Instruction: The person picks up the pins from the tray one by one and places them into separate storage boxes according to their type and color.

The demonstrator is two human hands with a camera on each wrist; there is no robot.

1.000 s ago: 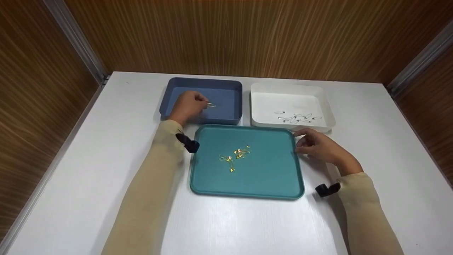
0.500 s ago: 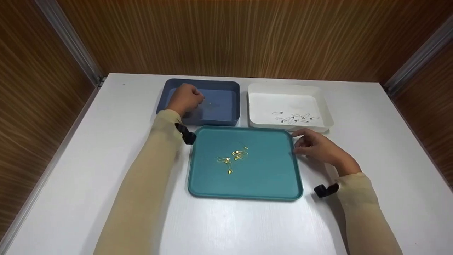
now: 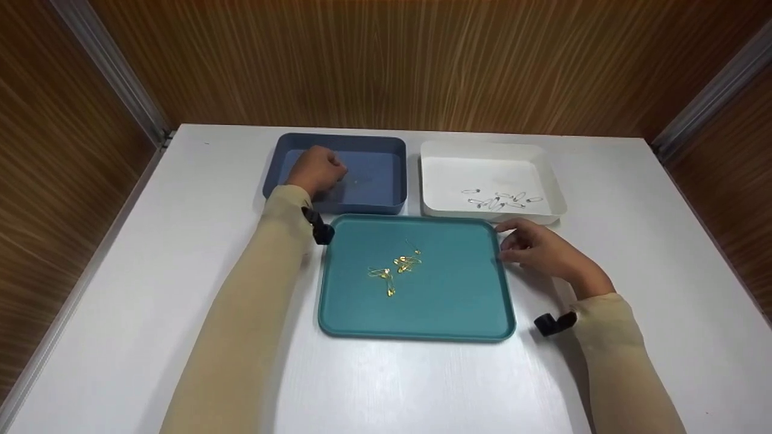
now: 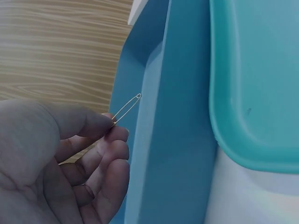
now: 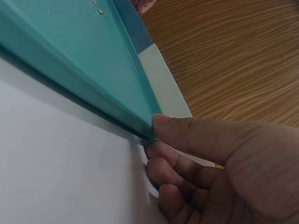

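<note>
Left hand: the left hand hangs over the blue bin, fingers curled in; the left wrist view shows thumb and forefinger pinching one end of a gold safety pin, the rest of the pin sticking up and away from the fingertips.
Gold pin in hand: it is closed, held in the air above the bin's inner wall, not touching the bin as far as I can see.
Blue bin: it stands at the far left of the white table, just beyond the teal tray's far edge and beside the white bin; a faint small thing lies on its floor near the hand, too blurred to name.
Teal tray: the teal tray lies flat in the middle, nearest to the person.
Loose gold pins: a small cluster of gold pins lies near the tray's middle, some touching or overlapping.
White bin: the white bin stands to the right of the blue one, with silver pins scattered along its near side.
Right hand: the right hand rests on the table at the tray's right edge near the far corner; its thumb lies on the rim and its curled fingers press under it, gripping the tray's edge.
</note>
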